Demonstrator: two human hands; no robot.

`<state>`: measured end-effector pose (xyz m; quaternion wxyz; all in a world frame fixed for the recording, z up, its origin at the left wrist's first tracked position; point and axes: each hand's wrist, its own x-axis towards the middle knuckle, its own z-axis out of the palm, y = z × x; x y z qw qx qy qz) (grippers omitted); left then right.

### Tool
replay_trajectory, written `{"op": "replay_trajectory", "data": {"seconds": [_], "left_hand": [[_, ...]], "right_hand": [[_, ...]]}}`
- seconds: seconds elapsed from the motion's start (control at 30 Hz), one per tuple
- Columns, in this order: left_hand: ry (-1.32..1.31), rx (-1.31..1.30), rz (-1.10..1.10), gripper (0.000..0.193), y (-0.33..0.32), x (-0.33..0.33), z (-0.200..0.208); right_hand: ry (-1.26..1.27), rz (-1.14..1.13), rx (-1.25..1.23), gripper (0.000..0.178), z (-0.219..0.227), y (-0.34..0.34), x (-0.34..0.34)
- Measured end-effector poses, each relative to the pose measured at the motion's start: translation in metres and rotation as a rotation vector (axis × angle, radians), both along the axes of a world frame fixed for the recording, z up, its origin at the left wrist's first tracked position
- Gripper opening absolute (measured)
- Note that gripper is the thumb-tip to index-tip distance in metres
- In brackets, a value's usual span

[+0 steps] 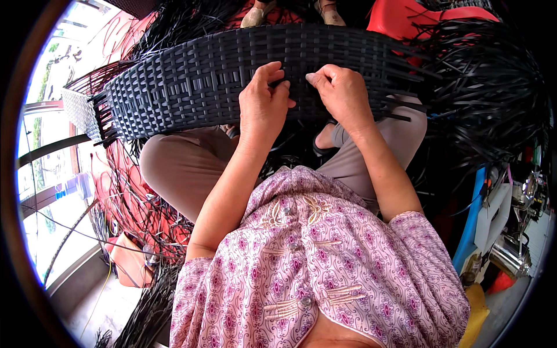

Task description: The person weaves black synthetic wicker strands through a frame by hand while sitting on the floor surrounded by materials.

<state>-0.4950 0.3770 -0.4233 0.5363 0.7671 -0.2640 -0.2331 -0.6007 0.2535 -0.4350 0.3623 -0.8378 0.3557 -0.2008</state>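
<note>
A long panel of woven black plastic strips (174, 87) stretches across in front of my knees, its loose strip ends sticking out at both sides. Over the panel's near middle is my left hand (266, 104), fingers curled toward the thumb. My right hand (343, 95) is a short way to the right, with thumb and forefinger pinched together at the weave. Whatever lies between the fingers of either hand is too dark against the black weave to make out. The palms face inward, and a small gap separates the two hands.
A big heap of loose black strips (487, 87) lies at the right, beside a red plastic chair (400, 17). More strips (139, 197) tangle over red flooring at the left. Another person's shoes (255, 16) show beyond the panel. A metal pot (510, 255) stands at the lower right.
</note>
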Motion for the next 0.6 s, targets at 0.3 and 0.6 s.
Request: {"op": "replay_trajectory", "data": {"seconds": [0.3, 0.6], "left_hand": [[-0.076, -0.055, 0.153, 0.027, -0.005, 0.018, -0.019], [-0.09, -0.134, 0.134, 0.022, 0.013, 0.041, -0.022]], "right_hand": [[0.109, 0.122, -0.238, 0.024, 0.014, 0.007, 0.013], [0.009, 0.175, -0.121, 0.033, 0.009, 0.015, 0.013]]}}
